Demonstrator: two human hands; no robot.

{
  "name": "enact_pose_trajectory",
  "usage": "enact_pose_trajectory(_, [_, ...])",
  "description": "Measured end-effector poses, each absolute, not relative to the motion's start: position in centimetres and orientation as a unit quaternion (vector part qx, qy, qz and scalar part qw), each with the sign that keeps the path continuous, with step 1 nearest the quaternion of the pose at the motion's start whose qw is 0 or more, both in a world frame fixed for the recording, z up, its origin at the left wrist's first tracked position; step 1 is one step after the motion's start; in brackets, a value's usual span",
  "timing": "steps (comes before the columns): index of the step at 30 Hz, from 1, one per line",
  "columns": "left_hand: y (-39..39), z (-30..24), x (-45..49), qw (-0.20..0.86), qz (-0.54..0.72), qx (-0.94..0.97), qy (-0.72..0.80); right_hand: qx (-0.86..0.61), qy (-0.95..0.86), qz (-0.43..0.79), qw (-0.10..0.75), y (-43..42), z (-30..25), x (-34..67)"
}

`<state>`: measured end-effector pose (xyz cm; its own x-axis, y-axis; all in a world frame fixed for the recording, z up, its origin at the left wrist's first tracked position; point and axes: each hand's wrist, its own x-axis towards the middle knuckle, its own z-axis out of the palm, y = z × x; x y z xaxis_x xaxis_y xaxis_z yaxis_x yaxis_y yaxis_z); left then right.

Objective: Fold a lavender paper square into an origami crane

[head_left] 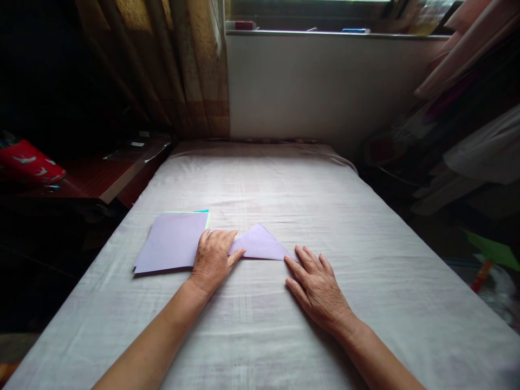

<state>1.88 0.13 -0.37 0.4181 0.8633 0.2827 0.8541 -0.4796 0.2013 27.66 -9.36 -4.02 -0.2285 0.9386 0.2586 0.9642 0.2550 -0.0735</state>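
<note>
A lavender sheet of paper [262, 242], folded into a triangle, lies on the cloth with its peak pointing away from me. My left hand [217, 254] rests over its left corner, fingers stretched and the thumb on the lower edge; that corner is hidden under the hand. At the right corner, the index fingertip of my right hand [314, 281] touches the paper, its other fingers lying flat and apart. Beside my left hand is a stack of square paper [173, 241], lavender on top, with green and blue edges peeking out at the upper right.
A pale checked cloth [260, 330] covers the surface under the papers. On the left stands a dark wooden table [93, 173] with a red patterned item [32, 162]. Curtains [195, 70] hang behind. Clothes [483, 141] and a green piece [493, 249] are at the right.
</note>
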Motion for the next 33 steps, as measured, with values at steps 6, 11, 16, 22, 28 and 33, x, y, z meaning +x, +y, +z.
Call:
enact_pose_trajectory(6, [0.8,0.2,3.2,0.111,0.187,0.816,0.535,-0.608,-0.781,-0.045,0.136,-9.3,-3.9,27.6])
enact_pose_trajectory(11, [1.7,1.1,3.6,0.172,0.180,0.806,0.537,-0.597,-0.777,-0.044,0.194,-9.3,-4.1,27.9])
enact_pose_trajectory(16, [2.2,2.2,3.1,0.196,0.196,0.813,0.512,-0.617,-0.737,-0.021,0.275,-8.8,-4.4,28.9])
enact_pose_trajectory(22, [2.6,2.4,2.9,0.254,0.297,0.800,0.454,-0.599,-0.756,0.009,0.265,-7.9,-4.1,29.4])
enact_pose_trajectory(28, [2.1,2.8,3.0,0.361,0.333,0.777,0.394,-0.530,-0.796,-0.061,0.286,-7.5,-3.1,29.3])
enact_pose_trajectory(33, [1.9,2.5,2.3,0.304,0.239,0.836,0.389,-0.475,-0.825,-0.113,0.284,-7.1,-1.9,29.0])
